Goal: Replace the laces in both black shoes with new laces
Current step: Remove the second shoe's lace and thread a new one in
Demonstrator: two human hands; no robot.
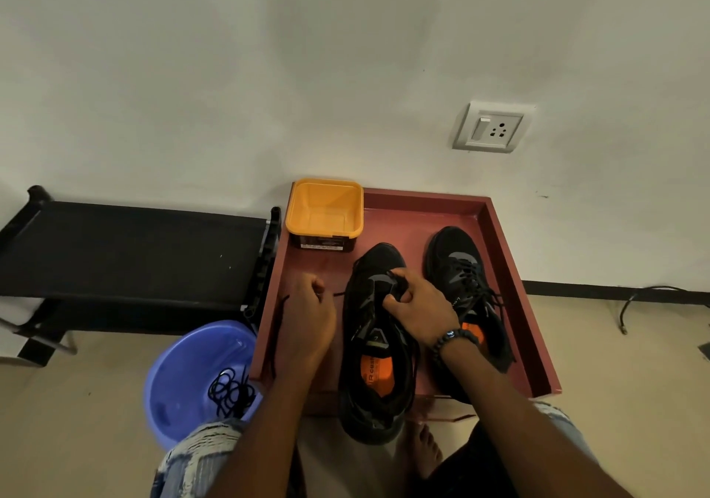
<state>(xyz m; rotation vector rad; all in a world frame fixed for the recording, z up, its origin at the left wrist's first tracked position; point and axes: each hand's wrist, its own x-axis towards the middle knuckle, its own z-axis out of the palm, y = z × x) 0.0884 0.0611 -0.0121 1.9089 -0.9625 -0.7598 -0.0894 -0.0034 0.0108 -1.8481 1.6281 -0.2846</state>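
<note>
A lace (277, 328) is pinched in the left grip (313, 305), trailing limp beside it over the tray (507, 267); the shoe (378, 344) tongue is pinched by the right grip (418, 309). Thin and floppy, the lace is best held near its stiff tip

tray (511, 251): smooth reddish-brown, painted-looking, faint sheen
shoes (378, 344): matt black cloth-like mesh uppers, grey smooth overlays, orange insoles
laces (277, 328): thin black matt cord
tub (324, 207): smooth yellow plastic at the tray's far left corner
basin (184, 374): glossy blue plastic on the floor
rack (126, 251): matt black cloth shelf, black plastic posts
floor (634, 382): smooth beige
wall (269, 74): matt white paint
socket (491, 128): smooth white plastic
bracelet (453, 338): dark beads, slight shine
</note>
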